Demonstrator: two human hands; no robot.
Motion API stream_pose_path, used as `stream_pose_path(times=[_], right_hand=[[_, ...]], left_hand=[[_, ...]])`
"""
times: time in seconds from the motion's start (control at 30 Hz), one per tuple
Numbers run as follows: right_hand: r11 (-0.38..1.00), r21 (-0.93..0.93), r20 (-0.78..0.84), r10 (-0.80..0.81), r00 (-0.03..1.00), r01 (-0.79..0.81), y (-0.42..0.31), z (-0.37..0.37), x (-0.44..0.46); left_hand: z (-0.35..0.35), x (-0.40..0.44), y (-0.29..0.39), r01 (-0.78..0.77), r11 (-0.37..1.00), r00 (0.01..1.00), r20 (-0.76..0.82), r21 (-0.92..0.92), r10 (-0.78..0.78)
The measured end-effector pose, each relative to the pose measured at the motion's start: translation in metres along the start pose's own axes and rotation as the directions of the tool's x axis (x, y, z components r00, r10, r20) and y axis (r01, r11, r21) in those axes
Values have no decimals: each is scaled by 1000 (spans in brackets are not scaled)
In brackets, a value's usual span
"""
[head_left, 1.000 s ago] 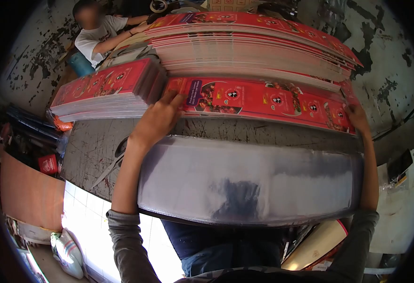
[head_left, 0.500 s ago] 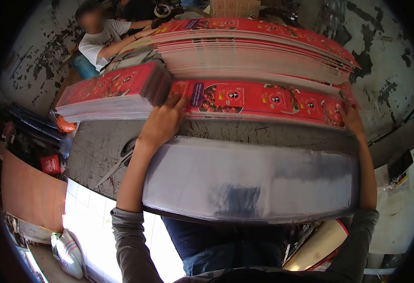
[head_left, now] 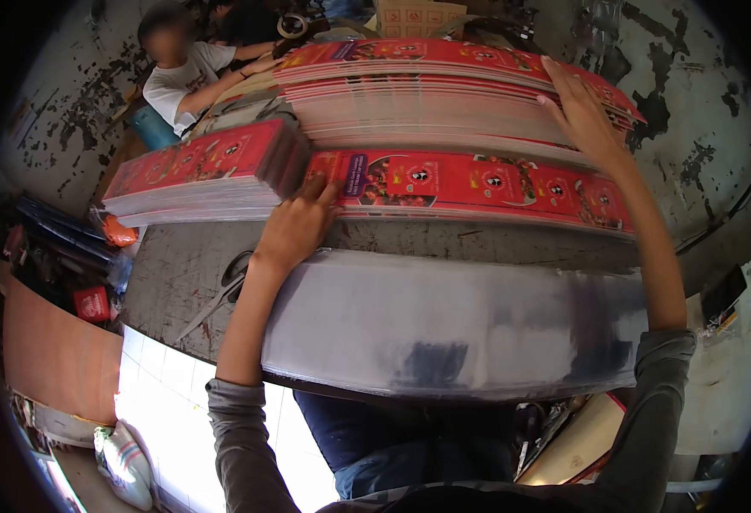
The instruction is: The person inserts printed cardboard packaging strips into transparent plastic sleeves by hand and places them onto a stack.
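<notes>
A low stack of long red printed cardboard strips point(head_left: 452, 181) lies across the middle of the table. My left hand point(head_left: 301, 224) grips its left end, fingers bent over the top strip. Behind it rises a taller stack of the same red strips point(head_left: 418, 111). My right hand point(head_left: 582, 115) is at the right part of that tall stack, fingers stretched out along its top edge and holding nothing. Closer to me, between my forearms, lies a pile of glossy clear plastic sheets point(head_left: 444, 321).
Another stack of red printed pieces point(head_left: 196, 162) stands to the left. Scissors point(head_left: 217, 295) lie beside my left forearm on the scratched table point(head_left: 166, 265). A person in a white shirt point(head_left: 183, 81) is at the far left, near a tape roll point(head_left: 292, 26). A wall borders the right.
My right hand has left the right end of the low stack and moved up and back to the tall stack, its fingers straightening. My left hand has stayed at the low stack's left end.
</notes>
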State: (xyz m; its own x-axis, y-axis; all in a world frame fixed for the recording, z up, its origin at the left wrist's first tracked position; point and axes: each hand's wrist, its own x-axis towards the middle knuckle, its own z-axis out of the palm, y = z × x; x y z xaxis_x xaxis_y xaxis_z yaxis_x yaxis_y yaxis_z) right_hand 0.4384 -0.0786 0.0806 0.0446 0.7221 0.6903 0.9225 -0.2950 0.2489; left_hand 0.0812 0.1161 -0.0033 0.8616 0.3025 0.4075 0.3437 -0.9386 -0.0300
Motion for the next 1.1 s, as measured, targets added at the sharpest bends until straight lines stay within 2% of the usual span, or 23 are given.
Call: stream_pose_path(times=[0.1, 0.23, 0.3, 0.33, 0.4, 0.5, 0.53, 0.6, 0.63, 0.7, 0.8, 0.87, 0.93, 0.97, 1.0, 1.03, 1.07, 1.1], right_hand=[[998, 2, 6, 63, 998, -63, 6, 19, 6], [996, 61, -45, 75, 996, -72, 10, 25, 6], [993, -116, -127, -35, 991, 20, 7, 22, 6], [993, -118, -126, -35, 991, 20, 6, 20, 4], [967, -239, -205, -140, 969, 89, 4, 15, 0], [955, -277, -263, -183, 947, 107, 0, 6, -11], [955, -278, -262, -184, 947, 108, -1, 4, -15], [927, -331, -118, -229, 966, 179, -1, -2, -22], [925, -335, -115, -226, 967, 177, -5, -3, -26], [858, -412, -61, -363, 930, 307, -12, -5, -33], [806, -531, -25, -324, 946, 262, -11, -12, -37], [846, -480, -35, -281, 959, 231, -13, -20, -36], [882, -426, -42, -242, 969, 202, -15, -31, -39], [926, -332, -99, -221, 970, 178, -17, -37, -46], [959, -237, -154, -198, 968, 158, -20, -46, -51], [957, -239, -157, -203, 967, 162, -27, -59, -57], [953, -210, -165, -253, 953, 217, -39, -76, -66], [946, -181, -171, -301, 938, 270, -49, -92, -78]], left_hand=[[2, -1, -3, -21, 1000, 1000, -17, 10, 21], [8, -1, -6, -63, 997, 997, -48, 39, 64], [3, 0, -2, -30, 999, 999, -14, 18, 30], [2, 0, -1, 5, 1000, 1000, 20, 3, -5], [2, 0, -1, 3, 1000, 1000, 16, 3, -3], [4, 0, -3, -13, 1000, 1000, 0, 7, 13], [5, 0, -4, -29, 1000, 999, -15, 11, 29], [8, -1, -6, -15, 1000, 1000, -8, 8, 15], [9, -1, -6, -2, 1000, 1000, 1, 6, 2], [7, 0, -5, -8, 1000, 1000, 2, 8, 8], [3, 1, -2, 6, 1000, 999, 32, 1, -6], [-3, 1, -2, 21, 1000, 998, 65, -10, -21], [-9, 4, -5, 51, 946, 998, 50, -319, -37], [-12, 6, -6, 53, 947, 998, 52, -317, -39], [-16, 8, -7, 151, 501, 971, 32, -852, -237], [-24, 10, -3, 70, -189, 909, 141, -980, -392], [-36, 8, -2, 64, -191, 909, 137, -979, -394], [-59, 4, 2, -14, -436, 935, 143, -900, -325]])
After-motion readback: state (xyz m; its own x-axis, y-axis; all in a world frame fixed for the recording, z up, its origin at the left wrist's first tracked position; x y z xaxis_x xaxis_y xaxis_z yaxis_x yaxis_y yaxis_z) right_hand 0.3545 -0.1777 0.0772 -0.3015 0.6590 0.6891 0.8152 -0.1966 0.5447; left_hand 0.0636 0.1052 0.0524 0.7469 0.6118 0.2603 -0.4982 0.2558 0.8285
